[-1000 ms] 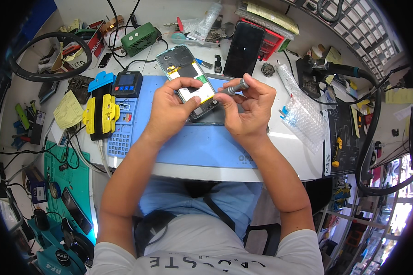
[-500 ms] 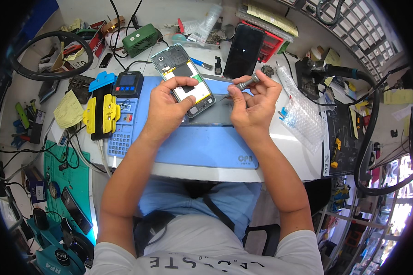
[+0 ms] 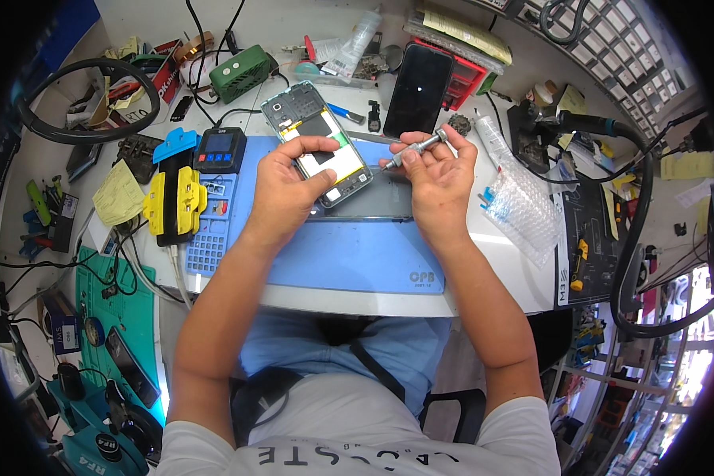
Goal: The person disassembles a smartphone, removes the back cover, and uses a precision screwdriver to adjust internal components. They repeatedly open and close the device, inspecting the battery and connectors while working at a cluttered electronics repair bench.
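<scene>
My left hand (image 3: 293,181) is closed round an opened smartphone (image 3: 303,119), its thumb and fingers across the white battery. The phone's back is off, so its dark inner frame and yellow-edged battery show. In my right hand (image 3: 440,186) is a slim metal screwdriver (image 3: 412,150), pinched between thumb and fingers. Its tip points left, close to the phone's lower right corner; whether they touch I cannot tell. Beneath both lies a dark flat glass panel (image 3: 373,205) on the blue work mat (image 3: 341,254).
A black phone (image 3: 419,89) leans against a red box at the back. On the left stand a small dark device (image 3: 220,147) and a yellow clamp holder (image 3: 174,201). Bubble wrap (image 3: 523,214) lies at right. A green speaker-like box (image 3: 241,74) is behind.
The screwdriver has swung to a flatter angle, its shaft now showing and its tip nearer the phone's corner. My right hand has turned more palm-up. My left hand keeps its hold.
</scene>
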Demonstrator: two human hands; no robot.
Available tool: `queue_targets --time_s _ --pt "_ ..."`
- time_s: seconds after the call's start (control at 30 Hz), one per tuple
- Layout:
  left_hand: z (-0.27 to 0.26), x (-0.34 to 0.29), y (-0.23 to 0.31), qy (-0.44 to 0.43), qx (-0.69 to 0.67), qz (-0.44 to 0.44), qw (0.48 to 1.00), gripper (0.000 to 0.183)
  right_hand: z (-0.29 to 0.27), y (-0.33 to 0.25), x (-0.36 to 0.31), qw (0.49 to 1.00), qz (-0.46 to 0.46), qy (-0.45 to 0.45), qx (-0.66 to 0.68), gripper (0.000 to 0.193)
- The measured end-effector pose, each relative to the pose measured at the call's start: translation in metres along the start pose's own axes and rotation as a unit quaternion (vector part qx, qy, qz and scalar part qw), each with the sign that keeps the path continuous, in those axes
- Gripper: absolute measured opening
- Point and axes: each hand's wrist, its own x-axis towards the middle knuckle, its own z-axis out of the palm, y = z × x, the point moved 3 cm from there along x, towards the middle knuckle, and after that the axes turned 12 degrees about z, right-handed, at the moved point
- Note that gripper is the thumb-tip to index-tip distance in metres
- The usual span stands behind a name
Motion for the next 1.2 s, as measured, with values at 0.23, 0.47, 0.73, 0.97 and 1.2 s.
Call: queue_targets --time_s 0.23,0.47,0.73,0.97,1.2 --pt "0.0 0.0 0.0 -0.001 -0.005 0.001 1.0 0.038 0.0 0.003 0.001 1.0 -0.008 0.004 -0.014 0.062" --pt "-0.001 0.001 -0.002 0.0 0.0 -0.001 1.0 0.038 0.004 -0.004 -0.005 0.988 -0.122 -0.025 -0.092 0.06" --pt "-0.002 0.002 -0.005 0.003 -0.017 0.012 1.0 0.043 0.01 -0.006 -0.015 0.926 -0.321 -0.046 -0.191 0.046" --pt "-0.004 0.002 -0.009 0.01 -0.03 0.038 0.999 0.055 0.009 -0.023 -0.015 0.89 -0.349 0.024 -0.292 0.035" --pt "0.002 0.006 0.0 0.014 -0.043 0.092 0.995 0.092 0.002 -0.015 -0.017 0.91 -0.333 0.002 -0.248 0.03"
